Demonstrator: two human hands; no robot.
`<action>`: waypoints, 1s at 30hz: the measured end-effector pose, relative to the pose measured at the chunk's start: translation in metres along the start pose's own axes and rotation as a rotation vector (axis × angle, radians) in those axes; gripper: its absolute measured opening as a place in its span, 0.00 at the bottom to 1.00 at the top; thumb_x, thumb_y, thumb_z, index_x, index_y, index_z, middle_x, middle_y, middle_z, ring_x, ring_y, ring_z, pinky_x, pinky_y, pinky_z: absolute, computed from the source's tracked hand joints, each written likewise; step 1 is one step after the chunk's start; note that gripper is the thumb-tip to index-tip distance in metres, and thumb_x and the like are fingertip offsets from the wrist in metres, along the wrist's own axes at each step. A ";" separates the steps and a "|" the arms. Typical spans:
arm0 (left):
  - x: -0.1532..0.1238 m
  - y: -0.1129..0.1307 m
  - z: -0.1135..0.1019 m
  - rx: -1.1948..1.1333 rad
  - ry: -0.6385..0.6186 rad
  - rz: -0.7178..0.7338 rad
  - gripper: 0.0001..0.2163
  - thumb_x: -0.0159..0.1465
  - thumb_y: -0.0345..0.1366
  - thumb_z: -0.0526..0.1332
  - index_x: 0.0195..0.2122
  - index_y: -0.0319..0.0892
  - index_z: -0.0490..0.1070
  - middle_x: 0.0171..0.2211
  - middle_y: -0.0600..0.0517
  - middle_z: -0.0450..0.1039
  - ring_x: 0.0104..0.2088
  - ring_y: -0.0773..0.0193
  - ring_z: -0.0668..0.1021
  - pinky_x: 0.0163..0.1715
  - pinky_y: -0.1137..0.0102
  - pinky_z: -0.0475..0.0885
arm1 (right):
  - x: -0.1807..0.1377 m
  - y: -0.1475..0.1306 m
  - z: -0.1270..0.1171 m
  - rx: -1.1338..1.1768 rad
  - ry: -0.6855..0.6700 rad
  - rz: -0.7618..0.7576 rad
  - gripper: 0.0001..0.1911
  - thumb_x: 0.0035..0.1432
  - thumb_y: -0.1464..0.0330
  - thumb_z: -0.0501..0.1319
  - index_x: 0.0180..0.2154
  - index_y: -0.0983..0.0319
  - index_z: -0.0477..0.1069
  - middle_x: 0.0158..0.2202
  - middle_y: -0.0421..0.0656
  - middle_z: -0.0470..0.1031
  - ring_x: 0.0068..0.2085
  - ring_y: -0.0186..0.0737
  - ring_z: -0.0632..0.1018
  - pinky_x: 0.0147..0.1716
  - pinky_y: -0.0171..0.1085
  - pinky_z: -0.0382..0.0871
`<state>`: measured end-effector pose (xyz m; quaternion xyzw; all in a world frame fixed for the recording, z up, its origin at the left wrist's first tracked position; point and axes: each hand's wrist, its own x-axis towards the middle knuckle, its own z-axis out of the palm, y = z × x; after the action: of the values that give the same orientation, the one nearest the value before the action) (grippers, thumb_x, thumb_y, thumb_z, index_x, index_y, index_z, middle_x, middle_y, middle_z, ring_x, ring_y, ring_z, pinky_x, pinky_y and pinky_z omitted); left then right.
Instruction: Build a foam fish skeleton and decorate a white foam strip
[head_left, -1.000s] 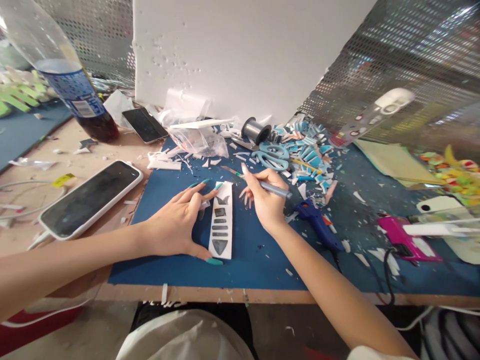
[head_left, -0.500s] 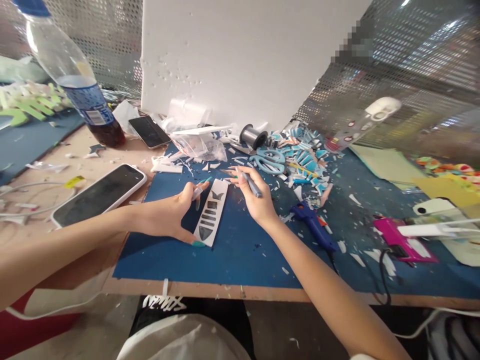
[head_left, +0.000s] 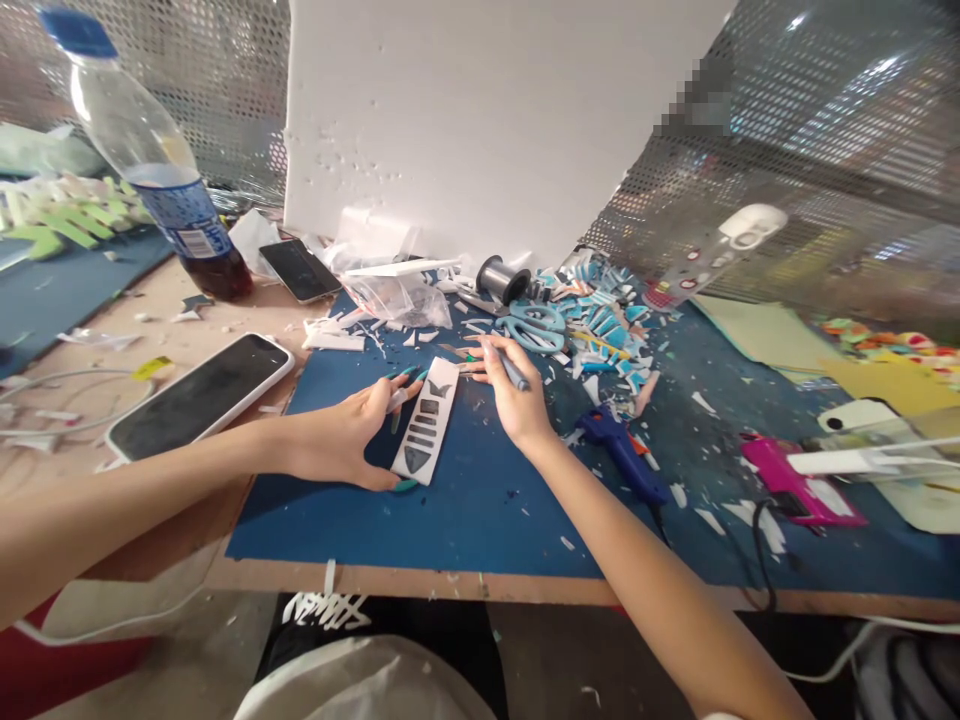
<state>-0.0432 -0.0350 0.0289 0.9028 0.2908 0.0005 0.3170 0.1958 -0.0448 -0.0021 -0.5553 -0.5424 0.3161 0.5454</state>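
A white strip (head_left: 424,425) with dark fish-bone-like shapes on it rests on the blue mat. My left hand (head_left: 349,430) spans it from the left, with the thumb at its lower end and the fingers near its upper left edge, and holds it. A small whitish piece (head_left: 397,400) shows at the left fingers; I cannot make out what it is. In my right hand (head_left: 517,395) is a slim grey-handled craft knife (head_left: 514,371), gripped like a pen. Its tip points left, above the strip's upper end.
Blue-handled scissors (head_left: 534,328), a dark spool (head_left: 502,280) and many foam scraps (head_left: 611,310) lie behind the hands. A blue glue gun (head_left: 622,450) is right, a phone (head_left: 202,395) and bottle (head_left: 184,220) left. A white board (head_left: 480,120) stands behind.
The strip has shifted slightly right and turned a little. My left fingers have moved closer to its upper edge. My right hand keeps its grip, almost in place.
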 end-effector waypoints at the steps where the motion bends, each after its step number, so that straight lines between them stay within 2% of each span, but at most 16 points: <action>1: 0.000 0.001 0.000 0.006 -0.009 -0.004 0.34 0.55 0.54 0.59 0.56 0.39 0.51 0.67 0.39 0.43 0.67 0.49 0.46 0.62 0.56 0.59 | 0.000 -0.001 0.000 0.002 0.008 0.000 0.17 0.58 0.53 0.58 0.41 0.58 0.70 0.37 0.42 0.77 0.35 0.36 0.79 0.36 0.36 0.75; 6: -0.002 0.003 0.006 0.037 0.024 0.029 0.35 0.56 0.51 0.60 0.57 0.37 0.49 0.67 0.37 0.42 0.68 0.49 0.44 0.63 0.56 0.57 | -0.001 -0.010 0.000 0.026 0.130 -0.027 0.15 0.56 0.55 0.60 0.37 0.59 0.70 0.28 0.39 0.76 0.27 0.32 0.77 0.25 0.31 0.72; 9: 0.000 0.007 0.019 0.023 0.151 0.029 0.38 0.54 0.55 0.61 0.57 0.36 0.47 0.66 0.32 0.44 0.67 0.47 0.48 0.61 0.55 0.60 | 0.000 -0.017 -0.002 0.043 0.190 -0.017 0.15 0.55 0.55 0.62 0.29 0.60 0.69 0.18 0.35 0.70 0.17 0.30 0.70 0.14 0.29 0.63; 11: 0.003 0.010 0.031 0.026 0.257 -0.023 0.44 0.50 0.60 0.63 0.57 0.35 0.45 0.65 0.27 0.46 0.66 0.43 0.51 0.61 0.52 0.59 | 0.003 -0.020 -0.001 0.069 0.181 0.022 0.18 0.55 0.53 0.61 0.25 0.60 0.69 0.14 0.34 0.66 0.13 0.28 0.66 0.10 0.30 0.58; 13: 0.006 0.012 0.040 0.040 0.307 -0.043 0.48 0.45 0.61 0.65 0.56 0.36 0.44 0.63 0.26 0.50 0.65 0.41 0.54 0.61 0.48 0.57 | 0.009 -0.023 0.002 0.103 0.153 0.071 0.20 0.54 0.52 0.61 0.23 0.61 0.69 0.12 0.34 0.65 0.11 0.28 0.65 0.08 0.30 0.56; 15: 0.007 0.014 0.044 0.038 0.308 -0.055 0.41 0.50 0.57 0.65 0.54 0.38 0.45 0.63 0.28 0.52 0.65 0.42 0.55 0.61 0.48 0.58 | 0.015 -0.025 0.008 0.147 0.101 0.103 0.20 0.53 0.51 0.61 0.26 0.61 0.69 0.12 0.33 0.65 0.11 0.27 0.65 0.08 0.29 0.56; 18: 0.004 0.016 0.038 -0.015 0.303 -0.063 0.24 0.58 0.48 0.60 0.46 0.42 0.49 0.63 0.31 0.53 0.65 0.48 0.56 0.59 0.53 0.63 | 0.021 -0.029 0.015 0.199 0.008 0.105 0.20 0.51 0.50 0.62 0.29 0.60 0.67 0.13 0.33 0.67 0.11 0.28 0.67 0.07 0.27 0.55; 21: -0.002 0.019 0.027 -0.105 0.264 -0.096 0.14 0.61 0.42 0.55 0.38 0.45 0.48 0.62 0.33 0.57 0.64 0.49 0.60 0.56 0.54 0.66 | 0.021 -0.029 0.017 0.214 -0.012 0.079 0.21 0.50 0.51 0.64 0.24 0.60 0.62 0.12 0.33 0.67 0.11 0.29 0.67 0.06 0.27 0.54; 25: -0.006 0.022 0.026 -0.127 0.284 -0.118 0.13 0.58 0.37 0.54 0.36 0.46 0.46 0.62 0.31 0.56 0.63 0.46 0.61 0.54 0.52 0.68 | 0.015 -0.025 0.016 0.166 -0.010 0.079 0.26 0.49 0.53 0.66 0.18 0.59 0.54 0.09 0.32 0.62 0.08 0.27 0.63 0.06 0.27 0.50; 30: 0.000 0.017 0.037 -0.187 0.413 -0.108 0.17 0.57 0.41 0.58 0.38 0.46 0.47 0.60 0.31 0.58 0.63 0.47 0.61 0.56 0.50 0.67 | 0.014 -0.016 0.019 0.060 -0.037 0.030 0.27 0.52 0.57 0.64 0.15 0.58 0.49 0.08 0.31 0.53 0.09 0.27 0.60 0.09 0.29 0.53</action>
<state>-0.0278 -0.0673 0.0089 0.8333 0.3962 0.1950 0.3327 0.1767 -0.0300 0.0128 -0.5410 -0.5343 0.3505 0.5469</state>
